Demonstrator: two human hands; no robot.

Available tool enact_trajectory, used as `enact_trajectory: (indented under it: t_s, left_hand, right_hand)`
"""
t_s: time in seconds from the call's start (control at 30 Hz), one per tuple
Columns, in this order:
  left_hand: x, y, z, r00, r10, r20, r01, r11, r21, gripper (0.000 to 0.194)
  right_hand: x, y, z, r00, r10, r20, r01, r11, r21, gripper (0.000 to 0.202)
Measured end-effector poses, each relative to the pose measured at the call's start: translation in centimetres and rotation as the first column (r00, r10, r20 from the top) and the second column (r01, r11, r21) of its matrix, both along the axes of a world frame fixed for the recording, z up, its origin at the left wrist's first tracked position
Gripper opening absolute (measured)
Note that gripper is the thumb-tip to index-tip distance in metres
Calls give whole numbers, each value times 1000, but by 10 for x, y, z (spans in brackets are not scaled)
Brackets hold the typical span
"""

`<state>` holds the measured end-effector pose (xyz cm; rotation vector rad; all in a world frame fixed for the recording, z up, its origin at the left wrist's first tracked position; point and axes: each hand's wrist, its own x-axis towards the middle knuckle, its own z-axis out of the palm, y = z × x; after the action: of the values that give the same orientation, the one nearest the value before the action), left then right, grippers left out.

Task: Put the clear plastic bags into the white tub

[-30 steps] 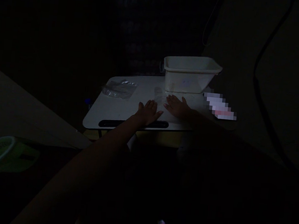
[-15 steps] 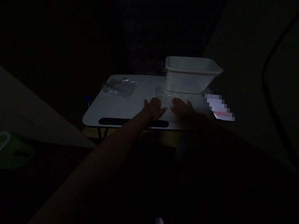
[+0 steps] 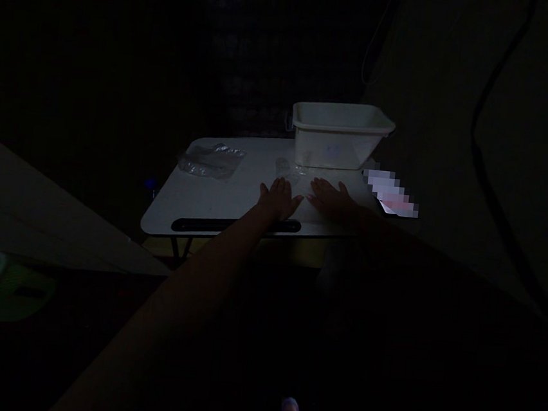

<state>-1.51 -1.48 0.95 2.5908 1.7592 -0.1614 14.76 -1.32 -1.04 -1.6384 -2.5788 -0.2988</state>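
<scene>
In dim light, my left hand lies flat on a small white table, fingers stretched out. Beside it, my right hand is also spread flat, its fingers pointing inward. Just beyond the fingertips lies a clear plastic bag, partly hidden by the left hand; I cannot tell how much of it is under my palms. Behind the hands stands a white plastic tub. A second crumpled clear plastic bag rests on the left side of the table.
A lit, blurred-out phone-like screen sits at the table's right edge. A black slot runs along the front edge. At lower left is a green basket. A dark cable hangs on the right wall.
The whole view has shifted slightly, so the table and tub appear further left. Both hands stay flat on the table with little visible movement.
</scene>
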Motion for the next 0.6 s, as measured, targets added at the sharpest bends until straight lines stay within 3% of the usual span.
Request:
enact_trajectory:
  t_s: [0.27,0.43,0.6]
  left_hand:
    - [-3,0,0,999,-12,39,11,1000,16,64]
    - [-18,1,5,999,-20,43,16,997,77,58]
    - [-31,0,3,1000,-25,-10,25,999,25,56]
  right_hand:
    - [-5,0,-1,999,28,-26,-27,999,41,49]
    - [-17,4,-2,997,31,-74,-27,998,55,47]
    - [-39,12,0,990,43,-134,-43,999,2,48]
